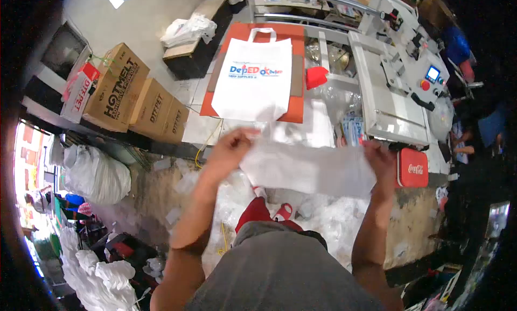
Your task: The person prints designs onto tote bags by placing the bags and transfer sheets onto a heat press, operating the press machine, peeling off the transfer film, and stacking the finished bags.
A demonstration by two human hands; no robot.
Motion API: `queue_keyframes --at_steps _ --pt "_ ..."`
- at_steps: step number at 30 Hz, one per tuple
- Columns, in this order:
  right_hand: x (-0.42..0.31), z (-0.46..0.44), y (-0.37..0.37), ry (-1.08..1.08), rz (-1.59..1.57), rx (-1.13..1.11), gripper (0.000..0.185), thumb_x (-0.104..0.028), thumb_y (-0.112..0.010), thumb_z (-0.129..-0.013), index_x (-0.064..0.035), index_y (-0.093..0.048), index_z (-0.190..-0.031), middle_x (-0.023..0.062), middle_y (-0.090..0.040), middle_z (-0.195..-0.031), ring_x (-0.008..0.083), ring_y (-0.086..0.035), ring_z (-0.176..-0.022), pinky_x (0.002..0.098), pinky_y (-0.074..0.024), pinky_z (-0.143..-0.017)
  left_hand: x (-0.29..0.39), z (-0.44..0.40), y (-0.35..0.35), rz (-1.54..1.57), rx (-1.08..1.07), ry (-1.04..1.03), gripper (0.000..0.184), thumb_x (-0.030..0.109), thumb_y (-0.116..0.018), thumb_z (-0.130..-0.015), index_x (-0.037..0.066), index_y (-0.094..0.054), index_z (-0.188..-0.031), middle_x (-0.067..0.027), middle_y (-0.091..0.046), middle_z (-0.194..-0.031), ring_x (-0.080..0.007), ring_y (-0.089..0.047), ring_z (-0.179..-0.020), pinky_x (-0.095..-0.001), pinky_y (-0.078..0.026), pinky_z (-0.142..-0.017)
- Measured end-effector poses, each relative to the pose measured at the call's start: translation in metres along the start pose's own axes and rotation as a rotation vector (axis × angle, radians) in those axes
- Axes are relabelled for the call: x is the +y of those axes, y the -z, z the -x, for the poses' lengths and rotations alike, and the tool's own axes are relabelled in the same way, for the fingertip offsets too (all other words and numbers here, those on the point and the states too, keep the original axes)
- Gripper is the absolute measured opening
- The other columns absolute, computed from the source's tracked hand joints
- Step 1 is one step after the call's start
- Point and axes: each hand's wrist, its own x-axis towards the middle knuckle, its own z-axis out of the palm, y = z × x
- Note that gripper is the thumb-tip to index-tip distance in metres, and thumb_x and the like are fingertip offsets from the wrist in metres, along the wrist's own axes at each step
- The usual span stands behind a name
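White sheet (309, 168), thin and pliable, one: held up in the air in front of the person's body, spread crosswise between two bare hands, its surface slightly blurred

Left hand (232, 148): fingers curled and pinching the sheet at its upper left end

Right hand (380, 159): fingers bent in, grasping the sheet at its upper right end, details blurred

White tote bag (256, 93), one: lies flat on the worktable just beyond the sheet, handle pointing away, printed "DepED" in blue and red

Orange board (293, 109): under the bag, a brown panel (297, 77) showing between them

Red object (316, 77): just beside the board's right edge, kind not clear

White machine (393, 85): to the right, with lit display (432, 73) and red knob (425, 85)

Red Coca-Cola box (413, 168): at the table's near edge, beyond the right hand

Cardboard box (116, 90), marked "HOTMELT": to the left, beside brown cartons (159, 109) marked "DTFPET"

White plastic sack (97, 174): bulging, below the boxes

Clear plastic wrap (334, 219): strewn over the floor around the person's red sandals (283, 211)
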Motion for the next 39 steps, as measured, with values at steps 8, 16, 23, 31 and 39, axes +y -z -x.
queue_keyframes --at_steps 8,16,23,31,39 --pt "-0.225 -0.128 -0.107 0.912 -0.018 0.05 0.036 -0.023 -0.07 -0.09 -0.0025 -0.066 -0.119 0.0072 -0.068 -0.11 0.0159 -0.062 -0.096 0.0283 -0.0487 -0.086 0.223 -0.104 0.128 -0.243 0.585 -1.026 0.03 0.02 -0.058 -0.096 0.003 -0.059 -0.121 -0.0043 -0.064 -0.099 -0.0127 -0.057 -0.087 -0.0278 -0.047 -0.079" --pt "-0.112 -0.232 -0.234 1.192 0.542 0.329 0.033 -0.003 -0.052 -0.093 -0.0087 -0.062 -0.123 0.0159 -0.066 -0.11 0.0327 -0.065 -0.096 0.042 -0.0522 -0.085 0.093 -0.232 0.183 -1.096 0.847 -0.881 0.057 0.012 -0.056 -0.081 0.009 -0.053 -0.138 -0.0137 -0.054 -0.073 -0.0318 -0.055 -0.074 -0.049 -0.043 -0.069" --pt "0.16 -0.244 -0.262 0.562 0.985 -0.09 0.035 -0.013 -0.053 -0.089 -0.0076 -0.064 -0.121 0.0217 -0.064 -0.094 0.0396 -0.06 -0.091 0.0514 -0.0481 -0.082 -0.155 -0.238 0.137 -1.188 0.165 -0.01 0.054 0.022 -0.054 -0.085 0.02 -0.05 -0.139 -0.0138 -0.065 -0.103 -0.0339 -0.062 -0.097 -0.054 -0.047 -0.08" --pt "0.149 -0.213 -0.259 0.608 0.974 0.024 0.034 -0.011 -0.057 -0.087 -0.0048 -0.063 -0.119 0.0178 -0.059 -0.09 0.0363 -0.054 -0.09 0.0472 -0.0435 -0.083 -0.169 -0.225 0.136 -1.087 0.382 -0.223 0.051 0.021 -0.057 -0.082 0.015 -0.056 -0.133 -0.0113 -0.06 -0.097 -0.0316 -0.057 -0.094 -0.0508 -0.043 -0.082" --pt "0.119 -0.24 -0.286 0.728 0.952 0.164 0.048 -0.015 -0.059 -0.084 -0.0044 -0.053 -0.131 0.0201 -0.05 -0.131 0.0424 -0.045 -0.12 0.0567 -0.0373 -0.098 -0.109 -0.255 0.137 -0.821 0.394 -0.595 0.046 0.009 -0.06 -0.078 0.001 -0.058 -0.123 -0.019 -0.057 -0.12 -0.0388 -0.053 -0.111 -0.0489 -0.042 -0.095"
